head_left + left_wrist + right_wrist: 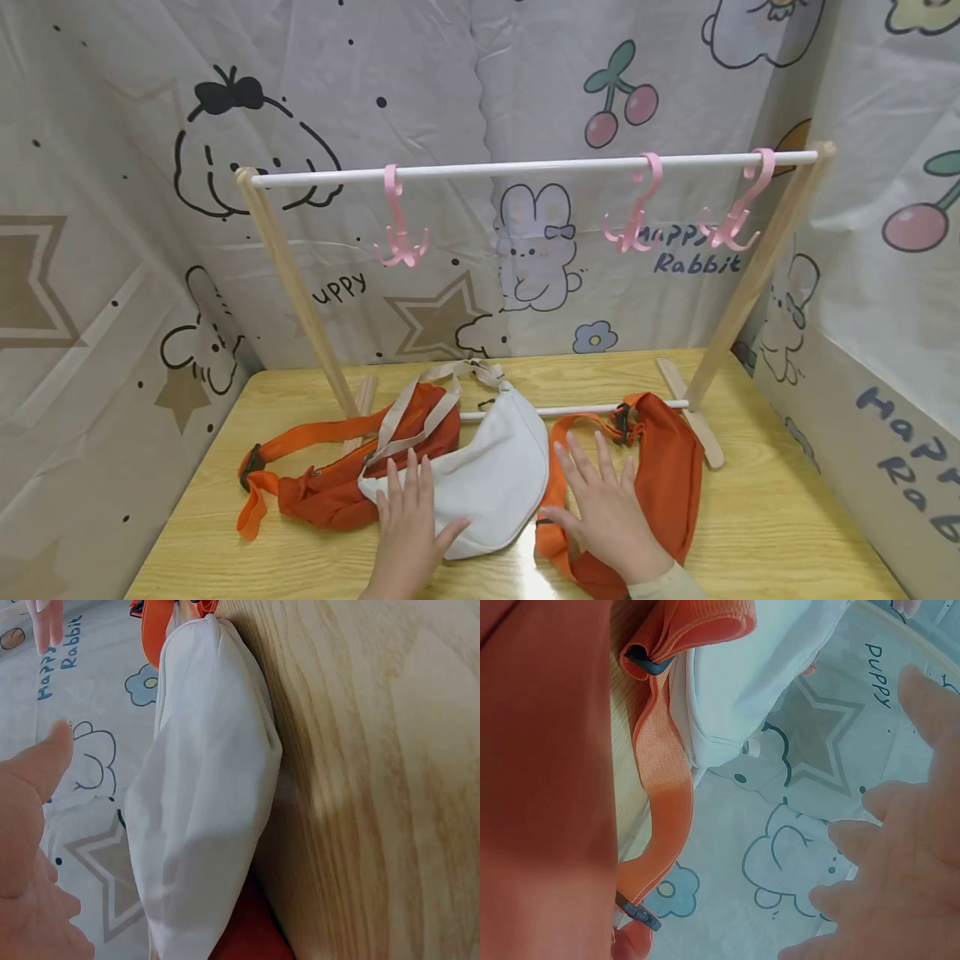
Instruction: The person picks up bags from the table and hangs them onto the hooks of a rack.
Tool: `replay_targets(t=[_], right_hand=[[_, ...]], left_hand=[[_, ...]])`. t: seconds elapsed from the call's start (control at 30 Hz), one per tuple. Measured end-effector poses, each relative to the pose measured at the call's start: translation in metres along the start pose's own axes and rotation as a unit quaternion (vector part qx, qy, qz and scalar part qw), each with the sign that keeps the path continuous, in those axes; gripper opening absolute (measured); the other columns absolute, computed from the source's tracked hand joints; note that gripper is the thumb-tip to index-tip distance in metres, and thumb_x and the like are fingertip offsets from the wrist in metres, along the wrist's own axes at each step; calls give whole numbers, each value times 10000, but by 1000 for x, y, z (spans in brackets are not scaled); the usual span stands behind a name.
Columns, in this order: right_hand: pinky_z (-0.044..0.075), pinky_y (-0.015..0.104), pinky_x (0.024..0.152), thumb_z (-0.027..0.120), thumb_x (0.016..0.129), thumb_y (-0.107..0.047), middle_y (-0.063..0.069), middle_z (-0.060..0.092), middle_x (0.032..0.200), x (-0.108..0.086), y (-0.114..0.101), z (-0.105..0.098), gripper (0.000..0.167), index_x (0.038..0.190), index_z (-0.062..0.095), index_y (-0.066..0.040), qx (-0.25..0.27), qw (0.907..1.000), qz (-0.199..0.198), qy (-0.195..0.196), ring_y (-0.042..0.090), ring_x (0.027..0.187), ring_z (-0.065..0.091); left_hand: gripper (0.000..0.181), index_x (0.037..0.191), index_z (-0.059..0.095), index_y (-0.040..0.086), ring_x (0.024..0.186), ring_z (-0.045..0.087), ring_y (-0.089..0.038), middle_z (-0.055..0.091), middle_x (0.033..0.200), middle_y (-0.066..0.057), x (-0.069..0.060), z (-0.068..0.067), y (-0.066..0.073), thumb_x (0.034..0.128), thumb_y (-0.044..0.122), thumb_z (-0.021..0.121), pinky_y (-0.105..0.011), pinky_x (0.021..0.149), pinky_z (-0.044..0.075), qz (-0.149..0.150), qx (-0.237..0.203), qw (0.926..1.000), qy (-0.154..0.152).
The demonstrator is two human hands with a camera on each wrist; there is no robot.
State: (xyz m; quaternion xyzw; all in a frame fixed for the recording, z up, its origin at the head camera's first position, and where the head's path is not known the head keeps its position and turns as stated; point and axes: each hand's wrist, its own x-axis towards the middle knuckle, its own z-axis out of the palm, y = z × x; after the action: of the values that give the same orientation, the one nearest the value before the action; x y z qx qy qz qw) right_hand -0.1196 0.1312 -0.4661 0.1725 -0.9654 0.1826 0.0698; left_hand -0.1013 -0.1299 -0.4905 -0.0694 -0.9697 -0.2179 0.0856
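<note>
My left hand (pixel 408 521): fingers straight, spread apart, held above the left half of the white bag (pixel 498 483). My right hand (pixel 606 512): likewise spread, right of the white bag, above the right red bag (pixel 675 467) and its orange strap (pixel 666 784). The left red bag (pixel 330 500) meets the white bag's left edge; the strap runs just beside its right edge. Room to move: tabletop (pixel 480 579) before the white bag, air up to the pink hooks (pixel 401 237) above and behind it.

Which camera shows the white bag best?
Head: the white bag shows nearly whole, only partly covered by the left hand. Left wrist gives a close-up, cut off at the bottom edge. Right wrist catches only part, partly behind an orange strap.
</note>
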Motion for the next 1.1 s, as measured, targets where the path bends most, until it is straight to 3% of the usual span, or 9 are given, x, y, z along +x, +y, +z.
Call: replay_targets(t=[0.23,0.5,0.73,0.83,0.9,1.0,1.1], right_hand=[[116,786,983,672,834,-520,146,342,1533,-1,2,2,816,1472,422,-76,-4,10000,44,-34,483,1418,116],[113,790,978,669,837,-522,149,323,1542,-2,1,1,807,1466,431,-77,34,9999,112,-75,494,1413,117],[122,787,981,669,835,-526,147,311,1548,-4,1,2,803,1469,432,-94,37,9999,127,-91,492,1413,120],[107,784,987,670,840,-516,156,306,1548,-5,1,2,797,1474,425,-100,55,9998,132,-149,494,1415,107],[96,781,991,670,844,-511,156,300,1551,-5,1,3,794,1478,420,-104,78,9996,151,-203,491,1417,96],[89,780,994,674,844,-507,156,295,1553,-5,1,3,791,1478,420,-107,102,9994,188,-262,488,1419,95],[96,785,987,685,840,-495,157,301,1551,-5,0,5,783,1469,434,-100,121,9994,181,-270,492,1415,112]], left_hand=[[985,1461,232,-132,1386,48,-555,144,1540,-329,-1,4,1,817,393,760,-743,1014,146,-509,-270,9983,-52],[1003,1457,178,-162,1383,16,-561,91,1534,-358,-1,7,1,827,357,761,-727,1028,140,-1133,-673,9913,-36],[1034,1432,117,-215,1368,1,-591,28,1496,-428,-1,10,1,817,282,782,-687,1064,118,-1766,-1277,9753,360],[1057,1428,50,-228,1367,-14,-588,-34,1492,-435,0,10,0,816,229,779,-659,1085,92,-2067,-1668,9626,541],[1075,1432,-11,-218,1375,-24,-572,-84,1496,-422,1,11,-1,818,185,773,-647,1092,85,-2300,-2030,9496,647],[1081,1439,-113,-181,1390,-54,-536,-149,1501,-396,2,11,-3,845,129,735,-623,1105,57,-2674,-2677,9224,773],[1042,1432,-149,-174,1400,-58,-512,-134,1499,-404,4,11,-4,866,69,691,-586,1122,28,-2860,-3314,8930,1042]])
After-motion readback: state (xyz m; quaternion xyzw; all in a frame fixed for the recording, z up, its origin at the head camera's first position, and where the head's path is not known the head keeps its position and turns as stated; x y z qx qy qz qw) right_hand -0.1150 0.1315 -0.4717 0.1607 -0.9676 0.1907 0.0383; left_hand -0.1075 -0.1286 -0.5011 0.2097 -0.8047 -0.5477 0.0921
